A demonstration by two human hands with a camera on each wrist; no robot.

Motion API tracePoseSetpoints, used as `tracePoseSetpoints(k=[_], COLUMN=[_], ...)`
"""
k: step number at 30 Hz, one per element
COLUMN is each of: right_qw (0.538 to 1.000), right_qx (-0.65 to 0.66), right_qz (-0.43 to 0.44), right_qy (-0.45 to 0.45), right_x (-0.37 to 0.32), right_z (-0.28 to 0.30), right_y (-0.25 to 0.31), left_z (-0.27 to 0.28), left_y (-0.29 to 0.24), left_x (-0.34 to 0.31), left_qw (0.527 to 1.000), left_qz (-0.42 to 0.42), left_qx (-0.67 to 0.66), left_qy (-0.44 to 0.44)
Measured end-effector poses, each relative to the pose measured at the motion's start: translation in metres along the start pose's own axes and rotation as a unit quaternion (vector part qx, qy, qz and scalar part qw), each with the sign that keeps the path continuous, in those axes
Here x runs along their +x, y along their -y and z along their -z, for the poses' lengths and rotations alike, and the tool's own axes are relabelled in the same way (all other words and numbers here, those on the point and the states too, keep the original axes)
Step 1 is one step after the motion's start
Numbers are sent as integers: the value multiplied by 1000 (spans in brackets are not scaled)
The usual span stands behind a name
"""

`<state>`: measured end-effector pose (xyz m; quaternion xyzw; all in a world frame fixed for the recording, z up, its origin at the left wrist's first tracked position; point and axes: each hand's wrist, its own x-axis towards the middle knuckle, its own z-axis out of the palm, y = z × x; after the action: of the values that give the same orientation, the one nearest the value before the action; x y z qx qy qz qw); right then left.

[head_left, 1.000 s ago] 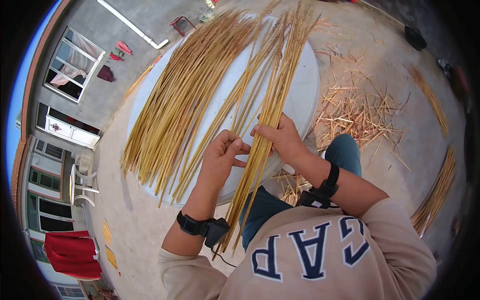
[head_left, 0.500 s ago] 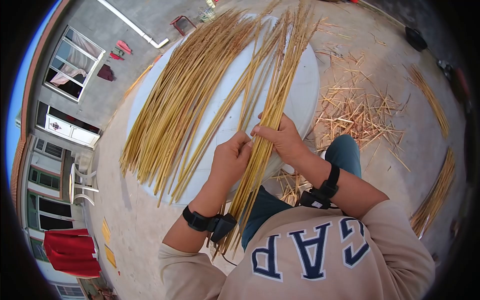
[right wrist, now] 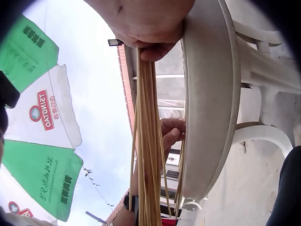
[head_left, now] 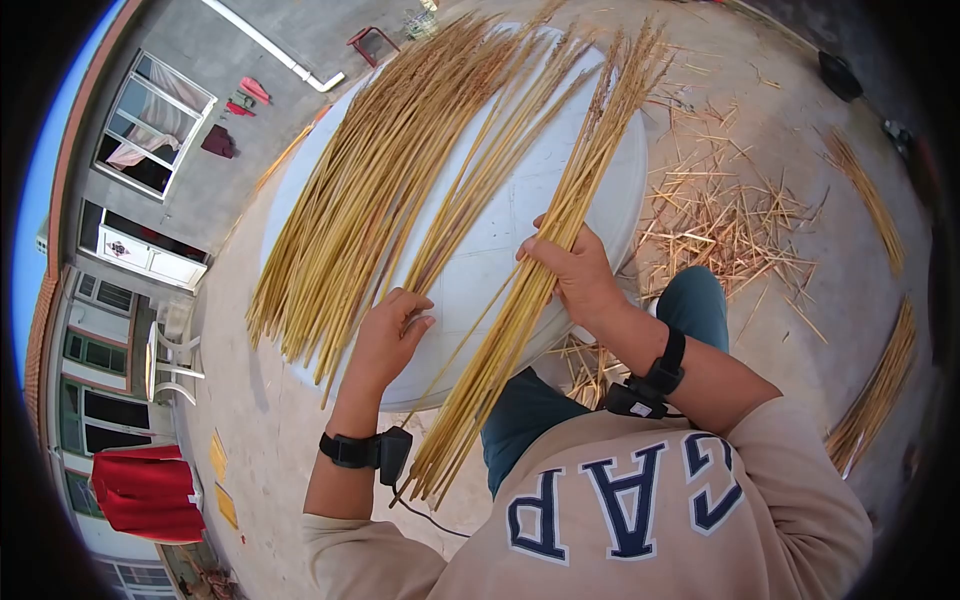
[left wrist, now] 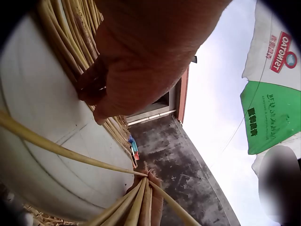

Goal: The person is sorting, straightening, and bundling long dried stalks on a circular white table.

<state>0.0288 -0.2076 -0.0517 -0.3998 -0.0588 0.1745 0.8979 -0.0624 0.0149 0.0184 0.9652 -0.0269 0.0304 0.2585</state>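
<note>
Left hand (head_left: 384,340) shifted away, stalk bundle (head_left: 492,372) gripped in right hand (head_left: 582,278)

**Out in an open, daylit yard**

Centres on a round white table (head_left: 525,200), raised on curved white legs (right wrist: 268,136). Spreads out around the table as a pale concrete floor (head_left: 275,460). Rises left of the table into a grey wall (head_left: 255,130), with a slanting white pipe (head_left: 262,43) beyond the table's far left edge. Includes, well to the left of the table, a white-framed window (head_left: 155,125) with a pale curtain, a white door (head_left: 150,258), green-framed windows (head_left: 100,355) and a white plastic furniture piece (head_left: 180,373) with curved legs. Opens above the table to bright, bluish-white sky (right wrist: 96,75), past a reddish roof edge (right wrist: 125,84) and a green-and-white parasol (right wrist: 35,101) lettered TSINGTAO.
</note>
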Motion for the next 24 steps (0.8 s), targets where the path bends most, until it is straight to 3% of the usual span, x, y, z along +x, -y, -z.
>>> tracePoseSetpoints(k=[2, 5, 7, 8, 9, 11, 14, 18, 24], right_qw=[1000, 1000, 998, 998, 998, 997, 995, 995, 997], right_qx=[14, -5, -53, -55, -63, -74, -97, -90, -71], right_qz=[4, -12, -21, -22, -5, 14, -6, -11, 7], right_qy=[3, 17, 18, 20, 17, 15, 22, 35, 31], right_x=[1, 0, -3, -2, -1, -1, -1, -1, 0], right_z=[2, 2, -1, -2, -4, -5, -3, -2, -3], right_y=[-1, 2, 7, 5, 2, 1, 4, 3, 1], left_z=[4, 11, 17, 18, 22, 26, 21, 12, 8], left_y=[10, 23, 38, 44, 46, 42, 59, 78, 84], left_x=[-4, -6, 2, 10, 16, 27, 44, 62, 67], left_qw=[999, 998, 989, 985, 985, 972, 950, 933, 917], left_qz=[-36, 5, 78, 51, 52, 21, -21, -37, 13], left_qx=[27, -53, -51, -24, -25, 167, 265, 318, 365], left_qy=[12, -26, -115, -160, -161, -163, -163, -166, -158])
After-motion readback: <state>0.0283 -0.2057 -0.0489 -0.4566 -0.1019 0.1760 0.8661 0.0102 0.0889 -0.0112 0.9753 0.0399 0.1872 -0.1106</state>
